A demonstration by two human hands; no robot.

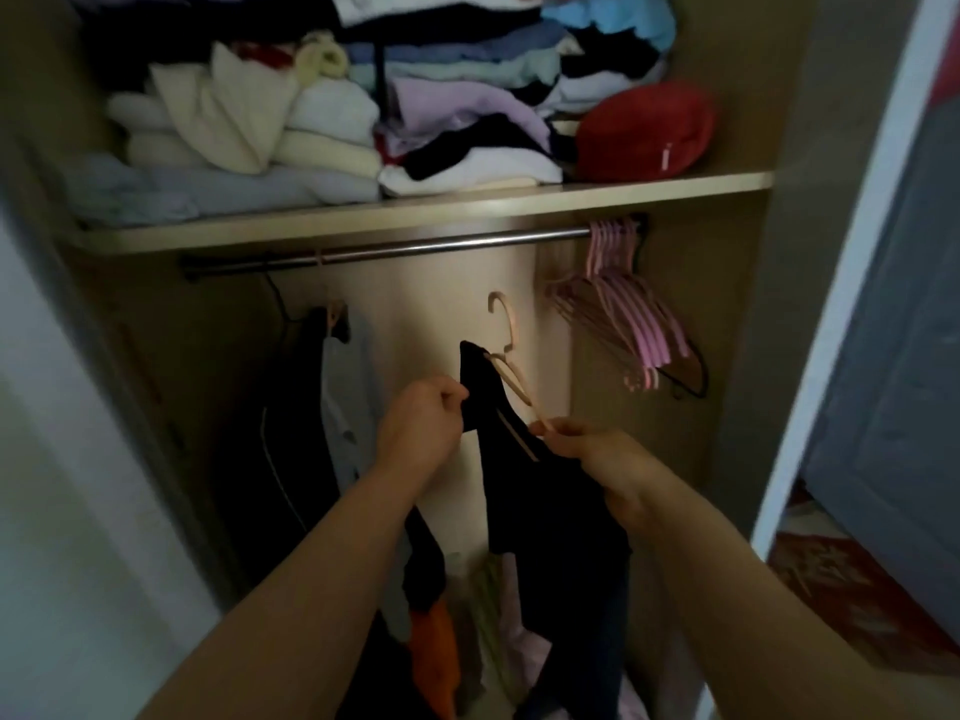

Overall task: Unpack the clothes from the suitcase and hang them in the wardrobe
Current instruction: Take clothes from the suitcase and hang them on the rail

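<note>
Fitting stage: left hand [421, 426] pinches the black garment [524, 475], right hand [587, 449] grips the hanger [511, 379], both held below the rod [395, 247]. Next, probably: hook onto rod.

Black garment [524, 485], pale pink hanger [511, 376], red pouch [644, 129].

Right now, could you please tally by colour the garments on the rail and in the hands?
Dark: 2, the dark garment on the rail and the black garment on the held hanger.
Pale grey: 1, the pale grey shirt on the rail.
Total: 3.
</note>
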